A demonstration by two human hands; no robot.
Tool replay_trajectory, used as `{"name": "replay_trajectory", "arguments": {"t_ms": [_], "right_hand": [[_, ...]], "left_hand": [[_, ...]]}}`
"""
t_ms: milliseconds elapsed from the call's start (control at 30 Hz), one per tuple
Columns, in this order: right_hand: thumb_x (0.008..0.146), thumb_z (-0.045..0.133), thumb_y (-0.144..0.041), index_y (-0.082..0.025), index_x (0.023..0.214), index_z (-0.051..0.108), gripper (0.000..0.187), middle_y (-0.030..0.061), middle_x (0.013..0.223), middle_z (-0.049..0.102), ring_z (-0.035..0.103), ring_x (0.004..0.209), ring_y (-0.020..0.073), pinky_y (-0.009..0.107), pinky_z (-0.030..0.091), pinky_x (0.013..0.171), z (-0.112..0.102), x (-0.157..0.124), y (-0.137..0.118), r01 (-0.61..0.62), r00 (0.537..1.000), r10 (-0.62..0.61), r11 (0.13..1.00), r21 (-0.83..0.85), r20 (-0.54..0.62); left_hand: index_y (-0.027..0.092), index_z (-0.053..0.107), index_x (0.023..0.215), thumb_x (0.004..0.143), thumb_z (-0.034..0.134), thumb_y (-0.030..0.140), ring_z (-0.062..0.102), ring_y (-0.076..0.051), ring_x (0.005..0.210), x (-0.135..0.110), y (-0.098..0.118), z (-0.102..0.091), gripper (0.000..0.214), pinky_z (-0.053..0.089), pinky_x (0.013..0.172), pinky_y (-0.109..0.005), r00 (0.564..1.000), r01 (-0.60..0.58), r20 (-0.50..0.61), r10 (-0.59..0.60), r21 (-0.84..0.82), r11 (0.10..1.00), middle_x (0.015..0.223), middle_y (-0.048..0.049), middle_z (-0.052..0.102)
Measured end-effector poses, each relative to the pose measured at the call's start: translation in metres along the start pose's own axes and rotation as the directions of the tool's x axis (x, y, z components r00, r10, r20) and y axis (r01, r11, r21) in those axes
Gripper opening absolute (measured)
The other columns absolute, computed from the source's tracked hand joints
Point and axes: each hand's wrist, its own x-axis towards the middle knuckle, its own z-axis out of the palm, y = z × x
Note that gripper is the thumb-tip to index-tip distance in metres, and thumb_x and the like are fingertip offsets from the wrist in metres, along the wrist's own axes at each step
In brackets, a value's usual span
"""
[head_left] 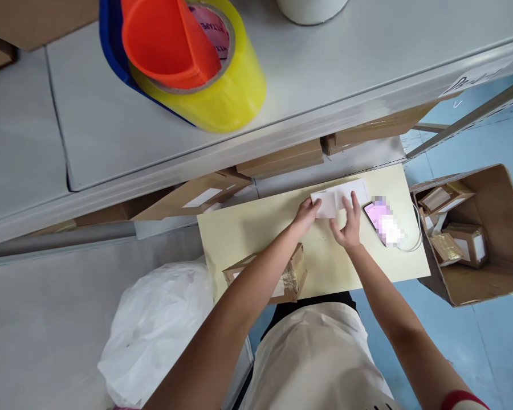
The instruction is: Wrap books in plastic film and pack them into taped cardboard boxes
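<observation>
We see both hands meeting over a white paper slip (343, 191) that lies flat near the far edge of the pale yellow tabletop (248, 233), just left of a phone (382, 222) whose screen is lit and which has a white cable curling off its right side. The slip's long axis runs left to right across the tabletop, its right end tilted a little away from the person; a smaller white piece overlaps its near left corner. Our left hand (306, 214) sits at that left end, fingers (314, 206) curled in against the paper's edge; whether they actually pinch it is too small for us to tell. Our right hand (346, 229) comes in from the near side, loosely open, with the fingertips (353, 200) resting on top of the slip towards its middle and nothing gripped. So the paper lies beyond and between the two hands, touched by both. Nearer the body, under the left forearm, a small cardboard box (293, 273) patched with tape stands on the same tabletop. To the right, on the blue floor, an open carton (496, 267) holds several small wrapped parcels. On the grey shelf (346, 68) above stands a roll of yellow tape (235, 91) with an orange cone (162, 40) set in it, and a white plastic bag (154, 324) lies at the lower left.
</observation>
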Motion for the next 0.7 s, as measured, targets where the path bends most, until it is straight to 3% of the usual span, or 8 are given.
{"name": "replay_trajectory", "arguments": {"t_ms": [100, 200, 267, 367, 433, 500, 633, 700], "right_hand": [[0.097, 0.025, -0.03, -0.016, 0.156, 0.018, 0.061, 0.0183, 0.153, 0.041, 0.035, 0.144, 0.0294, 0.057, 0.027, 0.116, -0.018, 0.018, 0.009, 0.001, 1.0, 0.0, 0.999, 0.04, -0.01], [0.098, 0.033, -0.033, -0.022, 0.148, 0.038, 0.052, 0.0135, 0.144, 0.053, 0.039, 0.141, 0.0316, 0.063, 0.013, 0.118, -0.033, 0.043, 0.013, 0.133, 0.982, -0.127, 0.99, -0.034, 0.14], [0.099, 0.04, -0.035, -0.025, 0.132, 0.057, 0.039, 0.0098, 0.129, 0.064, 0.05, 0.128, 0.0317, 0.066, 0.006, 0.117, -0.04, 0.059, 0.013, 0.221, 0.946, -0.2, 0.974, -0.057, 0.256], [0.1, 0.041, -0.033, -0.025, 0.105, 0.069, 0.03, 0.0053, 0.101, 0.071, 0.061, 0.102, 0.026, 0.065, 0.012, 0.116, -0.042, 0.076, 0.012, 0.285, 0.896, -0.252, 0.958, -0.038, 0.365], [0.101, 0.039, -0.03, -0.022, 0.101, 0.07, 0.031, 0.0055, 0.094, 0.07, 0.062, 0.095, 0.0236, 0.059, 0.021, 0.115, -0.037, 0.083, 0.013, 0.303, 0.882, -0.266, 0.952, -0.034, 0.39], [0.1, 0.039, -0.027, -0.019, 0.103, 0.069, 0.032, 0.0074, 0.096, 0.069, 0.061, 0.095, 0.0236, 0.052, 0.028, 0.112, -0.029, 0.087, 0.018, 0.309, 0.891, -0.26, 0.948, -0.075, 0.373], [0.1, 0.038, -0.025, -0.019, 0.109, 0.07, 0.033, 0.0097, 0.101, 0.067, 0.058, 0.097, 0.0255, 0.046, 0.029, 0.108, -0.011, 0.089, 0.032, 0.326, 0.91, -0.254, 0.927, -0.185, 0.328], [0.101, 0.034, -0.026, -0.018, 0.11, 0.07, 0.038, 0.0098, 0.097, 0.067, 0.057, 0.094, 0.0254, 0.045, 0.029, 0.106, -0.008, 0.089, 0.037, 0.333, 0.909, -0.255, 0.92, -0.207, 0.33]], "left_hand": [[0.021, 0.063, 0.104, 0.074, 0.074, 0.049, 0.067, -0.021, 0.096, -0.007, 0.003, -0.013, 0.043, 0.052, 0.081, -0.033, 0.98, 0.02, 0.199, -0.014, -0.03, 0.999, 0.108, -0.0082, 0.072], [0.021, 0.065, 0.107, 0.069, 0.078, 0.048, 0.066, -0.022, 0.101, -0.014, 0.012, -0.025, 0.048, 0.05, 0.087, -0.034, 0.945, 0.002, 0.327, -0.02, 0.055, 0.999, 0.11, -0.0075, 0.072], [0.023, 0.067, 0.113, 0.07, 0.077, 0.045, 0.065, -0.023, 0.106, -0.016, 0.024, -0.032, 0.049, 0.048, 0.09, -0.035, 0.931, -0.007, 0.364, -0.04, 0.128, 0.992, 0.114, -0.0077, 0.071], [0.024, 0.068, 0.119, 0.08, 0.063, 0.049, 0.064, -0.026, 0.113, -0.012, 0.042, -0.036, 0.047, 0.048, 0.091, -0.038, 0.923, 0.043, 0.372, -0.098, 0.153, 0.987, 0.121, -0.0108, 0.07], [0.023, 0.07, 0.117, 0.084, 0.056, 0.055, 0.064, -0.029, 0.112, -0.006, 0.048, -0.033, 0.049, 0.049, 0.09, -0.041, 0.919, 0.093, 0.364, -0.153, 0.175, 0.98, 0.12, -0.0133, 0.07], [0.022, 0.07, 0.115, 0.078, 0.066, 0.055, 0.066, -0.029, 0.107, 0.0, 0.046, -0.024, 0.05, 0.049, 0.09, -0.041, 0.934, 0.081, 0.317, -0.163, 0.257, 0.963, 0.115, -0.0132, 0.071], [0.018, 0.068, 0.11, 0.051, 0.089, 0.028, 0.068, -0.027, 0.093, 0.005, 0.026, 0.0, 0.063, 0.05, 0.088, -0.037, 0.987, -0.045, 0.153, -0.044, 0.534, 0.844, 0.099, -0.0079, 0.073], [0.018, 0.07, 0.097, 0.052, 0.087, 0.021, 0.067, -0.028, 0.087, 0.002, 0.019, 0.007, 0.048, 0.051, 0.083, -0.037, 0.99, -0.087, 0.143, -0.011, 0.659, 0.747, 0.09, -0.0064, 0.072]]}}
